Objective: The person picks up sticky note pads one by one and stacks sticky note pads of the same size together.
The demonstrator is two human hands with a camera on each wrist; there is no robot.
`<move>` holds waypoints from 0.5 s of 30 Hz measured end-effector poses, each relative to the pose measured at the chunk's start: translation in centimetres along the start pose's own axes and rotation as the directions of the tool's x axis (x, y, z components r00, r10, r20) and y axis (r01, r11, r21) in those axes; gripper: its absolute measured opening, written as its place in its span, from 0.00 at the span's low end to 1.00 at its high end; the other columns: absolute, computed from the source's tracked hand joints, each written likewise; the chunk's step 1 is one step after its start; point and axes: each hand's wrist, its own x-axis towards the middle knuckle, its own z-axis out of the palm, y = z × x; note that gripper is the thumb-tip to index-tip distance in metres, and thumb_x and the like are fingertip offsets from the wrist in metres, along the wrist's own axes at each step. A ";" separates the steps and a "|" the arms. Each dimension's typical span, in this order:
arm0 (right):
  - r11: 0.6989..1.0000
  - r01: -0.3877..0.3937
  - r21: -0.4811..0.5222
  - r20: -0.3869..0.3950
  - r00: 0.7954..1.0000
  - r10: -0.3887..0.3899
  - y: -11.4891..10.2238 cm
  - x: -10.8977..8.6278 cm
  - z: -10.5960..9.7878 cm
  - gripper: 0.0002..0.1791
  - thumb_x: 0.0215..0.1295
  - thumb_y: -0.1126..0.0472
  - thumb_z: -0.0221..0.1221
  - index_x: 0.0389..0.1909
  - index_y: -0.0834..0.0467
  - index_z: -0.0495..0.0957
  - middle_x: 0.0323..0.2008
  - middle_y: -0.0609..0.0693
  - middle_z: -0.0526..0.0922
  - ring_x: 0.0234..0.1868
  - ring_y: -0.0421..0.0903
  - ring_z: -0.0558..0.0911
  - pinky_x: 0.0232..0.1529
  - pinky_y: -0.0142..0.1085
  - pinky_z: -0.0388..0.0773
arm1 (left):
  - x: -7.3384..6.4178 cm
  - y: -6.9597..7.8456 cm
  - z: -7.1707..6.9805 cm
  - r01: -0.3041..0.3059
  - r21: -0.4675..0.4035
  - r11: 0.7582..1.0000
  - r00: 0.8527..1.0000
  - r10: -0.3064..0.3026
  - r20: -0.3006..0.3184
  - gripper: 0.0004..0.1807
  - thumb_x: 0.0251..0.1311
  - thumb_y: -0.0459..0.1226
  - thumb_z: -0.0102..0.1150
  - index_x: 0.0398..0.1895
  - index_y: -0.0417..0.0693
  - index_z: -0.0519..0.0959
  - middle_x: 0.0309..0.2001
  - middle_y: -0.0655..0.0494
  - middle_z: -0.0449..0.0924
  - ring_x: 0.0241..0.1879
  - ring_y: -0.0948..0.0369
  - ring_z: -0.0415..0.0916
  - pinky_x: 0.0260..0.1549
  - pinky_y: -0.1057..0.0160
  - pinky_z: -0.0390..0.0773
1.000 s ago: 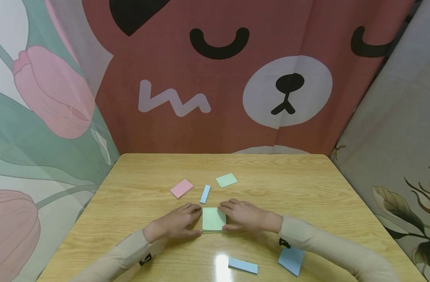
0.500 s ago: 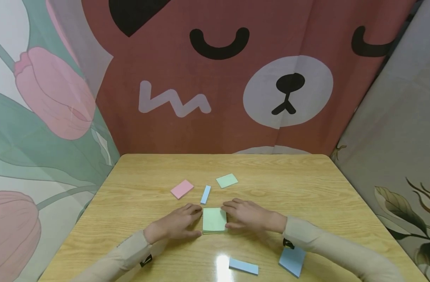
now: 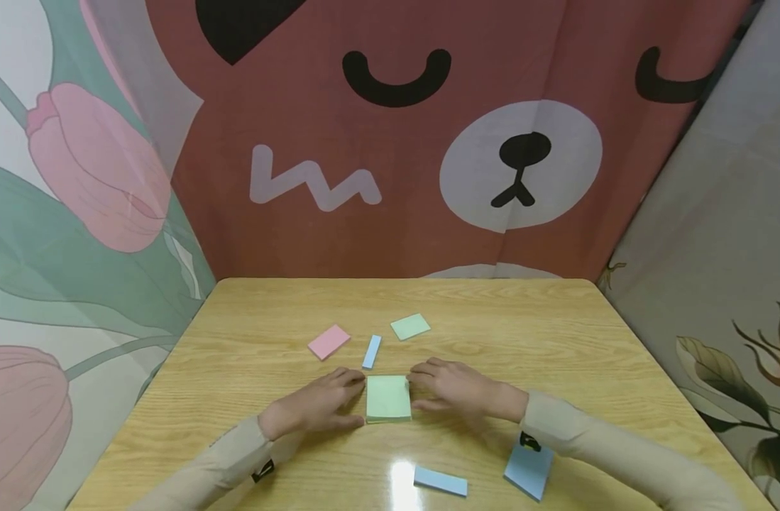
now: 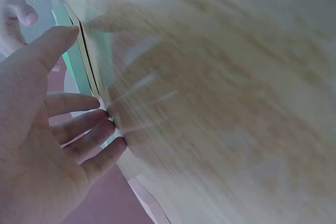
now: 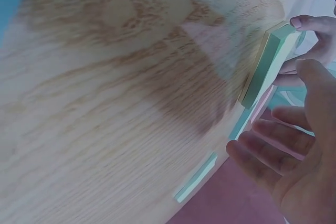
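Note:
A square stack of sticky notes (image 3: 388, 399) lies on the table between both hands, a thick green pad on a thin yellow layer. My left hand (image 3: 322, 402) rests at its left edge, thumb near the front corner and fingers by the back corner. In the left wrist view, the left hand's loosely bent fingers (image 4: 86, 132) touch the tabletop beside the stack. My right hand (image 3: 456, 390) is at the stack's right side, with relaxed fingers pointing at it. In the right wrist view, a gap shows between the right hand's fingers (image 5: 262, 145) and the green pad (image 5: 268, 69).
Behind the stack lie a pink pad (image 3: 328, 342), a narrow blue pad (image 3: 372, 352) and a smaller green pad (image 3: 410, 326). Nearer the front are a long blue pad (image 3: 441, 481) and a blue square pad (image 3: 529, 470), partly under the right sleeve. Printed curtains surround the table (image 3: 268, 305).
My right hand has slid right, its fingers leaving the top of the green pad and ending beside its right edge. The left hand and the stack have stayed in place.

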 end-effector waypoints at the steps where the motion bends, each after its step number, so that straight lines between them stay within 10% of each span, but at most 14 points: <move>1: 1.000 0.000 0.003 -0.002 1.000 0.000 0.0 -0.1 0.0 0.28 0.70 0.46 0.59 0.59 0.63 0.77 0.54 0.56 0.80 0.52 0.51 0.80 0.50 0.40 0.81 | 0.0 0.0 0.0 -0.003 -0.001 1.000 1.000 0.003 -0.005 0.36 0.69 0.52 0.56 0.65 0.29 0.69 0.66 0.38 0.66 0.66 0.47 0.63 0.65 0.51 0.66; 15: 0.999 -0.020 0.027 -0.005 1.000 0.020 0.5 -1.4 -0.3 0.24 0.72 0.48 0.57 0.57 0.64 0.78 0.54 0.57 0.81 0.53 0.52 0.80 0.52 0.42 0.80 | 0.1 -0.1 -0.1 0.022 -0.013 1.000 1.000 -0.022 -0.016 0.36 0.68 0.54 0.56 0.65 0.31 0.71 0.65 0.41 0.68 0.65 0.49 0.65 0.65 0.51 0.66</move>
